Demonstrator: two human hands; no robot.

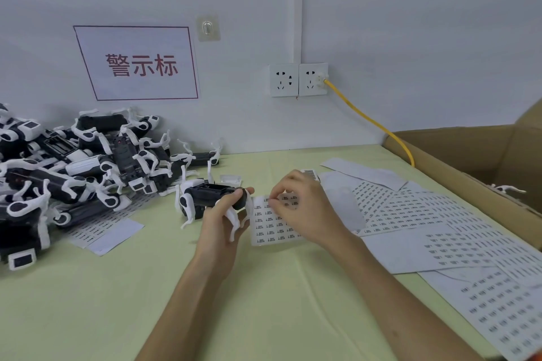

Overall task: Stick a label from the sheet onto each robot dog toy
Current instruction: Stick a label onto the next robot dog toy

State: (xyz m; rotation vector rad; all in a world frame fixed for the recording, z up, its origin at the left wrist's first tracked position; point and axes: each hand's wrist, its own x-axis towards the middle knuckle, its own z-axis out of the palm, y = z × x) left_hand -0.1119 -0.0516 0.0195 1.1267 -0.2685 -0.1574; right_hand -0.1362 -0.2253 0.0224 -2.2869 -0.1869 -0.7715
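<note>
My left hand (pixel 224 218) grips a black-and-white robot dog toy (pixel 205 196) just above the table, belly side up. Right beside it lies a label sheet (pixel 268 227) printed with small black labels. My right hand (pixel 299 208) hovers over the sheet's upper part, its fingertips curled and pinching at a label near the sheet's top. The label itself is too small to make out between the fingers.
A heap of robot dog toys (pixel 73 164) fills the table's left side. More label sheets (pixel 440 223) spread across the right. An open cardboard box (pixel 484 155) stands at the far right, with a yellow cable (pixel 372 123) running from a wall socket (pixel 312 79).
</note>
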